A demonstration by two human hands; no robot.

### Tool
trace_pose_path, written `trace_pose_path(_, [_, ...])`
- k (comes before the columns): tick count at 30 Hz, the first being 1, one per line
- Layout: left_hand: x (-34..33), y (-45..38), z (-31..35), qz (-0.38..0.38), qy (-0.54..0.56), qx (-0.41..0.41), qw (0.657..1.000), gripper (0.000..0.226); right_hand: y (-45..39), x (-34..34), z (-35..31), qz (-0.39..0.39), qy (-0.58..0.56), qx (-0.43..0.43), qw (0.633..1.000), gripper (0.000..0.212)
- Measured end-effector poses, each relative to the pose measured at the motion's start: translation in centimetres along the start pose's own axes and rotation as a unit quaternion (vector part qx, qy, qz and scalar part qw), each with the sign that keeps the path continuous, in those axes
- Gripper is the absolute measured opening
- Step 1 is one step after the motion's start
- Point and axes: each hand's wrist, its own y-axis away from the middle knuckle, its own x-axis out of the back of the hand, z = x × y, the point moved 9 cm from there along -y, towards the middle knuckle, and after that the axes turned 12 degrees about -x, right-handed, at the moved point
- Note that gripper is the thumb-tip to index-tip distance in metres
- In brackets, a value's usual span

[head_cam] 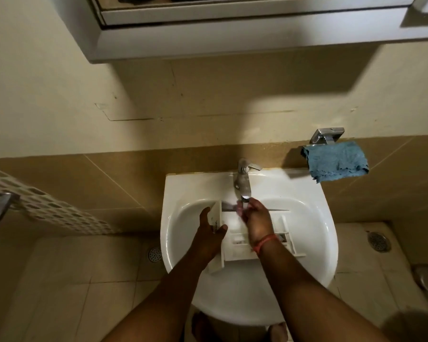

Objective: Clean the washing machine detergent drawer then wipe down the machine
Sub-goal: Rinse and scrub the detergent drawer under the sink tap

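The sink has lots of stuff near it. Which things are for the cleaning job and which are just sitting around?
For the job: detergent drawer, held by the left hand and rubbed by the right hand under the tap; sink; probably the blue cloth, for wiping later.

Just sitting around: white perforated basket, floor drains, wall cabinet.

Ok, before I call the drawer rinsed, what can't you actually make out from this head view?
- Water flow: the area under the tap spout is motion-blurred, so a stream cannot be confirmed.
- Right hand: fingertips blurred; its grip is unclear.
- Detergent drawer: the right hand and wrist cover its middle compartments; residue too small and dim to judge.
- Left hand hides the drawer's front panel where it grips.
- Washing machine: not in view.
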Motion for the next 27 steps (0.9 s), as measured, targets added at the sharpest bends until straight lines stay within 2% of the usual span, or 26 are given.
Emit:
trace_pose_path(2, [-0.1, -0.1, 0.1, -0.009, 0.019, -0.010, 1.000, 0.081, 0.9, -3.5, 0.9, -0.112, -0.083, -0.057, 0.989, 0.023])
trace_pose_path(3, [0.0, -0.2, 0.1, -0.009, 0.020, -0.012, 1.000, 0.082, 1.6, -4.7, 1.2, -0.144, -0.065, -0.050, 0.986, 0.024])
trace_pose_path(5, [0.3, -0.3, -0.3, -0.003, 0.018, -0.010, 1.000, 0.081, 3.0, -5.5, 1.4, -0.157, 0.045, 0.026, 0.986, 0.030])
trace_pose_path(6, [0.4, -0.4, -0.6, -0.003, 0.019, -0.008, 1.000, 0.081, 4.1, -5.5, 1.2, -0.159, 0.151, 0.115, 0.969, 0.034])
trace_pose_path(7, [0.4, -0.4, -0.8, -0.005, 0.016, -0.005, 1.000, 0.080, 5.5, -5.2, 1.5, -0.162, 0.251, 0.197, 0.934, 0.040])
trace_pose_path(8, [0.4, -0.5, -1.0, -0.008, 0.013, -0.004, 1.000, 0.079, 6.0, -5.0, 2.6, -0.161, 0.359, 0.255, 0.883, 0.045])
trace_pose_path(9, [0.4, -0.5, -1.0, -0.009, 0.013, -0.006, 1.000, 0.079, 5.8, -4.5, 4.0, -0.152, 0.454, 0.275, 0.833, 0.052])
trace_pose_path(11, [0.5, -0.5, -1.1, -0.008, 0.013, -0.009, 1.000, 0.077, 5.7, -2.9, 5.2, -0.079, 0.634, 0.342, 0.689, 0.061])
trace_pose_path(12, [0.5, -0.6, -1.2, -0.008, 0.012, -0.008, 1.000, 0.077, 5.5, -1.9, 5.0, -0.038, 0.670, 0.364, 0.646, 0.054])
trace_pose_path(13, [0.4, -0.5, -1.2, -0.008, 0.012, -0.007, 1.000, 0.076, 5.0, -0.6, 4.4, 0.009, 0.687, 0.350, 0.637, 0.051])
trace_pose_path(15, [0.5, -0.5, -1.3, -0.005, 0.013, -0.009, 1.000, 0.074, 3.5, 1.0, 2.9, 0.091, 0.717, 0.287, 0.628, 0.080])
trace_pose_path(16, [0.5, -0.6, -1.4, -0.003, 0.013, -0.011, 1.000, 0.074, 2.8, 0.5, 2.7, 0.093, 0.734, 0.262, 0.620, 0.090])
trace_pose_path(17, [0.6, -0.7, -1.4, -0.001, 0.013, -0.012, 1.000, 0.074, 2.5, -0.5, 2.8, 0.071, 0.745, 0.242, 0.618, 0.092])
trace_pose_path(20, [0.9, -0.9, -1.6, 0.009, 0.012, -0.002, 1.000, 0.074, 2.7, -4.0, 3.4, -0.034, 0.726, 0.239, 0.644, 0.061])
trace_pose_path(23, [0.8, -0.6, -1.6, 0.011, 0.001, 0.005, 1.000, 0.074, 2.8, -2.4, 3.1, -0.071, 0.730, 0.198, 0.651, 0.053])
trace_pose_path(24, [0.7, -0.6, -1.4, 0.012, -0.001, 0.007, 1.000, 0.073, 2.1, -0.7, 2.9, -0.059, 0.741, 0.165, 0.648, 0.053])
trace_pose_path(27, [0.6, -0.8, -1.3, 0.023, 0.002, 0.008, 1.000, 0.071, -0.1, 3.4, 1.3, 0.051, 0.776, 0.091, 0.622, 0.067])
